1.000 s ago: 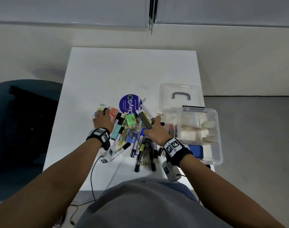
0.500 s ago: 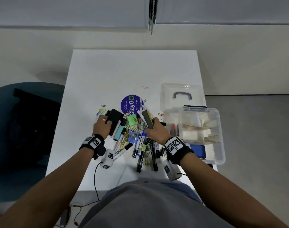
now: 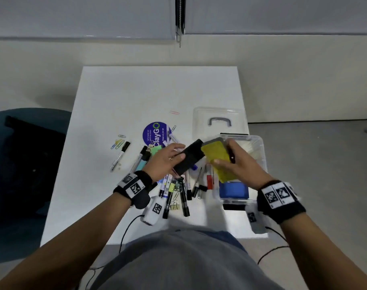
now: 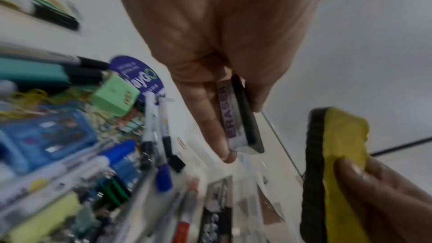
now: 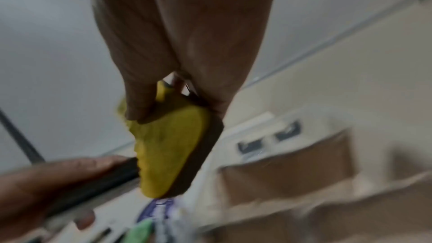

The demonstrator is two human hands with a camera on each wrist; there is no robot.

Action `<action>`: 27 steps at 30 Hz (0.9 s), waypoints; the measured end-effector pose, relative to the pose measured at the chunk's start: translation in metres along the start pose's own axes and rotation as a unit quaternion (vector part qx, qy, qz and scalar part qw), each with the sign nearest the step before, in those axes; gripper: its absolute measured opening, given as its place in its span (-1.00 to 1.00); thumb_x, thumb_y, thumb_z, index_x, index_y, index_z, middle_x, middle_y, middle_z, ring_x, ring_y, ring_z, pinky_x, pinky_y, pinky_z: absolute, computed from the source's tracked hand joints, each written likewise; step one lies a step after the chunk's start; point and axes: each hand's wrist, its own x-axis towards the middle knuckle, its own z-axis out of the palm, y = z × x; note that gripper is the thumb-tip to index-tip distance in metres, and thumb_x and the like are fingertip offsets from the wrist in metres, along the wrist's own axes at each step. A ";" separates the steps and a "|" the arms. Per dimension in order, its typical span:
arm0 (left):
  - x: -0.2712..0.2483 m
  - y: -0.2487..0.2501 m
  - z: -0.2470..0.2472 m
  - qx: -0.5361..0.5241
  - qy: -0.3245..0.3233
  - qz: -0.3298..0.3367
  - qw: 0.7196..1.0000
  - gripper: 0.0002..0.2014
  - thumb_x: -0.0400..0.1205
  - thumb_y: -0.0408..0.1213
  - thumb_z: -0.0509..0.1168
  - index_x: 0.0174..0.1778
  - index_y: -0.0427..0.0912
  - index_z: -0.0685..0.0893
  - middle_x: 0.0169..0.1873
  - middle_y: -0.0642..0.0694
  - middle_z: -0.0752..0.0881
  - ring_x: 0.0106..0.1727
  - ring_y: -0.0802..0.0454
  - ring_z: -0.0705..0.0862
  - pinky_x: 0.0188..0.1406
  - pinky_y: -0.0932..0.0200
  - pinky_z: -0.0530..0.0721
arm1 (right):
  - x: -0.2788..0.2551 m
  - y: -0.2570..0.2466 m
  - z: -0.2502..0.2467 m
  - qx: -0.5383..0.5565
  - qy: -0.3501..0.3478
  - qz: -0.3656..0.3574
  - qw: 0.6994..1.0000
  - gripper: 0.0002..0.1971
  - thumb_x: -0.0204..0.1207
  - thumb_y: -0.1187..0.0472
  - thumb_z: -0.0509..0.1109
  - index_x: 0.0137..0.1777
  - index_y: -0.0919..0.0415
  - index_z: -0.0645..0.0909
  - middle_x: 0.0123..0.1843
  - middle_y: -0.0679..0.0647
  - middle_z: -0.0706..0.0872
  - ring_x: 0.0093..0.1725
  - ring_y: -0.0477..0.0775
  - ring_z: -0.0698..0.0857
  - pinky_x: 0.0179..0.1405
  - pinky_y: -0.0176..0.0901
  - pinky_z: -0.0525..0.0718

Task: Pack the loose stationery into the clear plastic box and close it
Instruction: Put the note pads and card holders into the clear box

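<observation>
Bare forearms, grey shirt (image 3: 178, 262). Black wristbands (image 3: 280, 206) carry black-and-white square tags. White tagged camera pods (image 3: 152, 210) below, trailing black cables (image 3: 128, 229)

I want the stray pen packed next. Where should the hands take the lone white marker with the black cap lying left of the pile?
Pinch the white marker across its slim barrel near the middle, from above. It lies flat on the table, apart from the pile, with both long sides free. The left hand is nearer, but it holds the black eraser.
</observation>
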 end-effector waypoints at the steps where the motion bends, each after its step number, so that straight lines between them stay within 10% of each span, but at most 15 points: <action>1: 0.003 0.003 0.012 0.018 -0.007 0.020 1.000 -0.67 0.69 -0.20 0.31 0.39 -0.10 0.55 0.23 -0.13 0.72 0.17 -0.06 0.77 -0.06 -0.20 0.81 | -0.013 0.010 -0.016 -0.063 0.001 -0.027 0.998 -0.73 0.59 0.17 0.42 0.22 0.06 0.45 0.02 0.01 0.64 -0.03 -0.02 0.67 -0.04 -0.15 0.68; 5: 0.015 0.011 0.052 0.095 0.028 0.074 0.992 -0.70 0.67 -0.18 0.33 0.33 -0.11 0.62 0.22 0.00 0.75 0.30 0.21 0.68 0.40 -0.01 0.61 | -0.050 0.058 -0.045 -0.338 -0.036 -0.084 0.937 -0.65 0.62 0.28 0.32 0.36 -0.06 0.52 0.17 -0.06 0.62 0.11 -0.02 0.64 0.07 -0.17 0.63; 10: 0.021 0.012 0.086 0.129 0.046 0.085 0.987 -0.72 0.67 -0.18 0.32 0.31 -0.08 0.61 0.19 0.03 0.74 0.29 0.21 0.66 0.40 0.00 0.59 | -0.056 0.093 -0.011 -0.444 -0.105 -0.065 0.887 -0.32 0.51 0.37 0.35 0.59 -0.09 0.31 0.16 0.06 0.49 0.00 0.07 0.63 -0.07 -0.21 0.62; 14: 0.016 0.011 0.101 0.137 0.050 0.080 0.986 -0.71 0.67 -0.16 0.31 0.32 -0.04 0.60 0.19 0.04 0.74 0.28 0.22 0.66 0.37 0.07 0.60 | -0.041 0.106 0.003 -0.431 -0.098 -0.054 0.895 -0.52 0.63 0.13 0.27 0.53 -0.12 0.32 0.27 0.05 0.66 0.14 0.14 0.72 0.09 0.00 0.69; 21: 0.000 0.011 0.105 0.150 0.079 0.081 0.982 -0.74 0.67 -0.19 0.32 0.28 -0.01 0.62 0.17 0.06 0.73 0.26 0.24 0.65 0.31 0.15 0.58 | -0.034 0.113 0.017 -0.583 -0.143 -0.033 0.799 -0.59 0.63 0.24 0.24 0.48 0.19 0.49 0.42 0.23 0.57 0.35 0.27 0.61 0.30 0.11 0.63; 27: -0.016 0.017 0.105 0.184 0.062 0.096 0.976 -0.75 0.66 -0.16 0.33 0.25 0.14 0.61 0.13 0.14 0.73 0.23 0.31 0.64 0.29 0.12 0.61 | -0.042 0.135 -0.006 -0.443 -0.232 0.001 0.866 -0.64 0.67 0.24 0.22 0.45 0.13 0.51 0.37 0.14 0.67 0.28 0.17 0.69 0.30 -0.06 0.61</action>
